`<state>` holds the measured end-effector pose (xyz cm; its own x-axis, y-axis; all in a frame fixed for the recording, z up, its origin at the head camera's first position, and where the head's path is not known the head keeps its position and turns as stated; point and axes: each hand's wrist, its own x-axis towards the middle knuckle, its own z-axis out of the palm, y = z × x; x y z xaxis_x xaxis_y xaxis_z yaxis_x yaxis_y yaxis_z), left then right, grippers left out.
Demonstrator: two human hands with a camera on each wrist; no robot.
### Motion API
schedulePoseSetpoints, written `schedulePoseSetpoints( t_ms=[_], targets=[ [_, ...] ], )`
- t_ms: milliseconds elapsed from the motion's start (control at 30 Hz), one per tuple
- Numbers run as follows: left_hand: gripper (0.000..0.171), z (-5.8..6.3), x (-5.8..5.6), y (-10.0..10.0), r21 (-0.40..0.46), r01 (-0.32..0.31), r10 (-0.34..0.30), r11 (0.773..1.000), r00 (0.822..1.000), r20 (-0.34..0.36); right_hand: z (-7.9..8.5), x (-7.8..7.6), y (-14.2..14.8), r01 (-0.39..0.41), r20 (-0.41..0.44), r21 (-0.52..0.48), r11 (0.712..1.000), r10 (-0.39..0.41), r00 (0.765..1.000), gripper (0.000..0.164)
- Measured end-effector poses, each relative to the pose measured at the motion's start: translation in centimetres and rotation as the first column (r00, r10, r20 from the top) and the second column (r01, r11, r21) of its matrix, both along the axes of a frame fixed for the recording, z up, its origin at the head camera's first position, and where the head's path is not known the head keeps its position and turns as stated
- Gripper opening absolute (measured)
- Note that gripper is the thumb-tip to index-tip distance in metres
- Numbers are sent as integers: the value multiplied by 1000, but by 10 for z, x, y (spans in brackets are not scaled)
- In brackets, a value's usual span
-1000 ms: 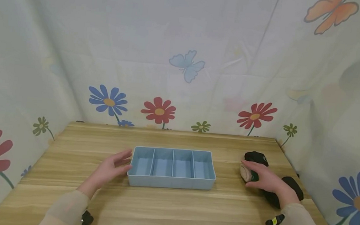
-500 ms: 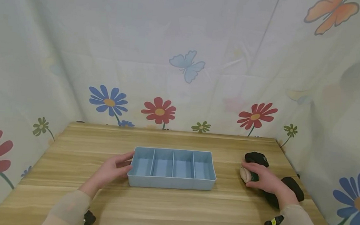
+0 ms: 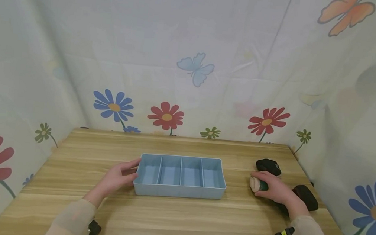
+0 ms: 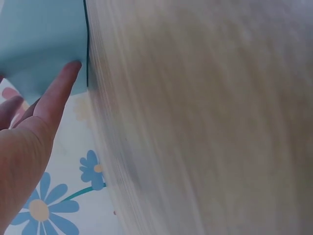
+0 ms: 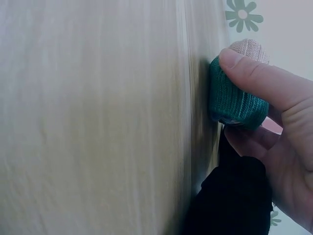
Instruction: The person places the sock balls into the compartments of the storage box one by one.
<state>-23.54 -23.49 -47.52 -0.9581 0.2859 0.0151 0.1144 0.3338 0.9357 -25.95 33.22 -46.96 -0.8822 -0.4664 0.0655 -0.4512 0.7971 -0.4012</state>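
Note:
My right hand [image 3: 277, 188] grips a rolled-up sock [image 3: 254, 184], beige at one end and green at the other. In the right wrist view the thumb lies along the green knit of the sock [image 5: 234, 98], close over the wooden table. My left hand [image 3: 117, 176] is at the left end of a light blue box [image 3: 179, 190] with several compartments in a row. The left wrist view has an outstretched digit of that hand touching the wall of the box [image 4: 41, 46], its fingers fairly straight.
Black bundles of cloth lie near the right hand: one bundle [image 3: 268, 166] behind it, another bundle [image 3: 305, 197] by the wrist. The wooden table [image 3: 179, 221] ends at a flower-printed curtain [image 3: 139, 64] at the back and sides.
My left hand has shifted slightly right, up against the end of the box. The right fingers have closed round the rolled sock and moved it a little.

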Motion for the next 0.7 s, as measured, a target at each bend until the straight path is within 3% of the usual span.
schedulePoseSetpoints(
  t_ms=[367, 700],
  targets=[
    [60, -1, 1, -1, -3, -4, 4, 1000, 1000, -6, 2, 4, -9, -48, -22, -6, 999, 48, 999, 59],
    [60, -1, 0, 0, -13, -22, 22, 1000, 1000, 7, -3, 4, -25, -36, -52, -33, 999, 35, 998, 60]
  ],
)
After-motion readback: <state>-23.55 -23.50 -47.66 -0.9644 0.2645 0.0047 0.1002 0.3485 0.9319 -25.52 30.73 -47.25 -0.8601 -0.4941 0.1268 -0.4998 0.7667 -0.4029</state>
